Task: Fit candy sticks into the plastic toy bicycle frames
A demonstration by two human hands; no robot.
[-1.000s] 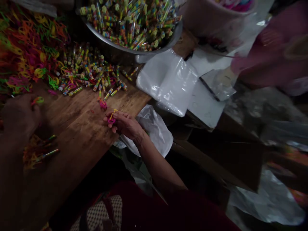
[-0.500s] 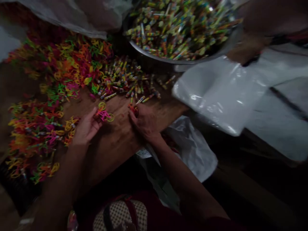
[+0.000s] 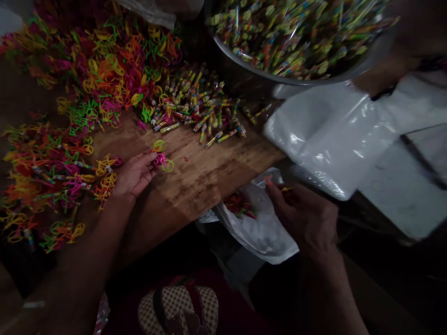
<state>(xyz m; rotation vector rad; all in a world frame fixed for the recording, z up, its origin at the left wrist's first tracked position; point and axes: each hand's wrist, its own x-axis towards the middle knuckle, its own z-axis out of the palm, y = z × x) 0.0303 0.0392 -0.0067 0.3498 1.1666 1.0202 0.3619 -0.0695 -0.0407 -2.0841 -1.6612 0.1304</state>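
Note:
My left hand [image 3: 134,174] rests on the wooden table [image 3: 195,179] with its fingertips pinched on a small pink plastic toy with green wheels [image 3: 161,157]. My right hand [image 3: 302,216] hangs off the table's right edge above a white plastic bag [image 3: 260,232], fingers curled round something thin and orange that I cannot make out. A few coloured pieces lie inside the bag. Loose striped candy sticks [image 3: 199,109] lie on the table beyond my left hand.
Heaps of bright plastic toy parts [image 3: 80,83] cover the table's left and far side. A metal bowl [image 3: 279,77] full of candy sticks stands at the back. Clear plastic bags [image 3: 328,135] lie stacked on the right. A checked bag [image 3: 178,309] sits on my lap.
My right hand has left the table top and moved right and down to the white bag. My left hand stays on the pink toy. The camera has shifted a little.

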